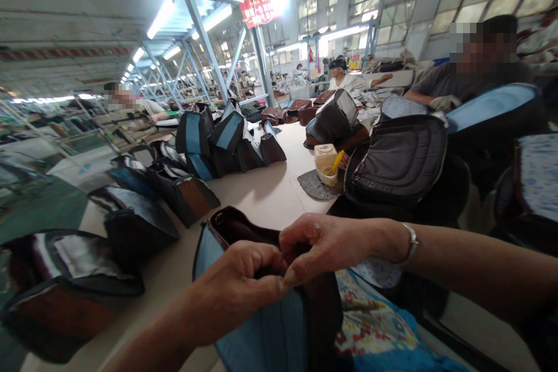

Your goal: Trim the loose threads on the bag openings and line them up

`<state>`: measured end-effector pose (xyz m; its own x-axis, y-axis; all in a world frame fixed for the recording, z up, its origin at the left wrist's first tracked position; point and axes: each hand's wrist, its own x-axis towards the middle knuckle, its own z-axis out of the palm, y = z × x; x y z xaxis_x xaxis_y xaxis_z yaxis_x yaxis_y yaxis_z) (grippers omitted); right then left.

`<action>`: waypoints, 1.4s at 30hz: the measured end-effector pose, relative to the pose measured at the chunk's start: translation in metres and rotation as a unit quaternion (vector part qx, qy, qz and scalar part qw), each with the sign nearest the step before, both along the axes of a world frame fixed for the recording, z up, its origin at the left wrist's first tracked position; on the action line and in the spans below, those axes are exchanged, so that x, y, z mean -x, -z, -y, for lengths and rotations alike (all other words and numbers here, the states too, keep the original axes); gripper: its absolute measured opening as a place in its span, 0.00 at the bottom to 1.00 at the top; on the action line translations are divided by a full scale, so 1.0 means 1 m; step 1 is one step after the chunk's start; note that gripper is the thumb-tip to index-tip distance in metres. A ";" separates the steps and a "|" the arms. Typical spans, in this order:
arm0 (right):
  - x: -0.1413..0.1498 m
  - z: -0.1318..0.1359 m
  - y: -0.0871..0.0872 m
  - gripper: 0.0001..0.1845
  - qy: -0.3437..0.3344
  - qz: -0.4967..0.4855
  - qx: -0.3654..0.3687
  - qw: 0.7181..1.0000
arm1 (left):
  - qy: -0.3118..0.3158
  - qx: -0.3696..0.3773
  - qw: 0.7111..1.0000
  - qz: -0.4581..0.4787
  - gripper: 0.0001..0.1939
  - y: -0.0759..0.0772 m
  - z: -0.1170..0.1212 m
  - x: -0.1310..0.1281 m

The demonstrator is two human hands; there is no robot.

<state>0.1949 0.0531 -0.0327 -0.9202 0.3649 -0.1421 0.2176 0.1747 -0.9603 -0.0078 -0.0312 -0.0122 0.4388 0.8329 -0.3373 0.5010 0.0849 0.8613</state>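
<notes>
Close in front of me stands an unfinished bag (265,331), with light blue side panels, dark edges and a brown leather inner face near its opening. My left hand (239,285) is closed in a pinch at the bag's upper edge. From the other side my right hand (326,244), with a bracelet (411,242) at its wrist, pinches the same edge, and the two thumbs meet tip to tip. The curled fingers hide the exact bit of edge between them. Beneath the right forearm lies a flowered cloth (375,319).
Several similar bags (139,221) line the table's (257,192) left side and far part. A glue container (326,163) with a yellow-handled tool stands on a dark mat (311,183). Dark padded bag pieces (396,157) are piled at right. A co-worker (483,70) sits behind them.
</notes>
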 end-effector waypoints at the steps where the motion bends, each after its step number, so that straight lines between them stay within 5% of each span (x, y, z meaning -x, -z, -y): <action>1: 0.000 -0.001 0.000 0.17 -0.002 0.007 0.007 1.000 | 0.005 0.004 1.000 0.007 0.11 0.000 -0.001 0.000; 19: -0.008 -0.001 -0.003 0.11 0.011 0.006 0.017 1.000 | -0.016 0.005 1.000 0.003 0.08 0.001 0.002 -0.005; 22: -0.013 0.008 -0.001 0.10 0.071 -0.083 -0.076 0.991 | -0.022 -0.031 0.999 -0.036 0.08 0.003 0.004 -0.003; 25: -0.018 0.021 0.004 0.13 0.119 -0.181 -0.208 0.954 | -0.023 -0.044 0.998 -0.045 0.07 0.005 0.004 -0.003; 30: -0.017 0.042 0.009 0.17 0.166 -0.139 -0.283 0.934 | -0.022 -0.037 0.998 -0.042 0.06 0.008 0.003 -0.008; 42: -0.015 0.032 0.018 0.09 0.194 -0.087 -0.197 0.957 | -0.030 -0.023 0.998 -0.044 0.07 0.009 0.004 -0.013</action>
